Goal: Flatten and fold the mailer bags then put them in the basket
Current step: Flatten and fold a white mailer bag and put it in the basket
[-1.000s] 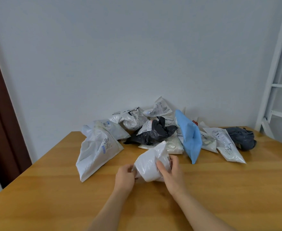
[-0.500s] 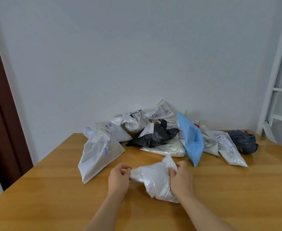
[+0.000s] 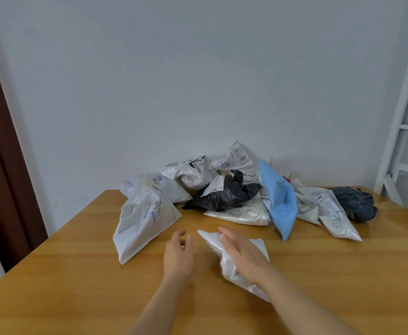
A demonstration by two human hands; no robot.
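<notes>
A crumpled white mailer bag (image 3: pixel 229 264) lies on the wooden table (image 3: pixel 77 286) in front of me. My right hand (image 3: pixel 242 256) lies flat on top of it with straight fingers, pressing it down. My left hand (image 3: pixel 178 253) hovers just left of the bag, fingers loosely curled, holding nothing. Behind them is a pile of several mailer bags: a large white one (image 3: pixel 142 218) at the left, a black one (image 3: pixel 224 195), a blue one (image 3: pixel 280 204) and a dark grey one (image 3: pixel 355 203) at the right. No basket is in view.
The pile leans against a pale wall at the table's far edge. A dark wooden door frame (image 3: pixel 2 153) stands at the left and a white ladder frame (image 3: pixel 405 112) at the right.
Both hands held the white bag; now my left hand has let go and moved off to the left, while my right hand has opened flat on the bag, which lies lower on the table.
</notes>
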